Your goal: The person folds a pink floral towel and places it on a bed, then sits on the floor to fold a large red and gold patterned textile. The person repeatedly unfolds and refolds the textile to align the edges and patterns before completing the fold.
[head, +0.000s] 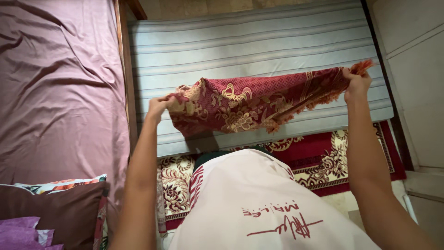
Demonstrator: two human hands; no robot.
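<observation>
While both hands pinch the red cloth [252, 102] over the grey mattress [259, 46], the left hand [159, 107] grips only an edge; sagging cloth could slip from the right hand [356, 83].

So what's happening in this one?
A person stands at a grey striped mattress and holds a red and gold patterned cloth stretched in the air above it. The left hand grips one end and the right hand grips the other, fringed end, which is raised higher. A matching patterned rug lies on the floor below, and a bed with a mauve sheet sits to the left.
</observation>
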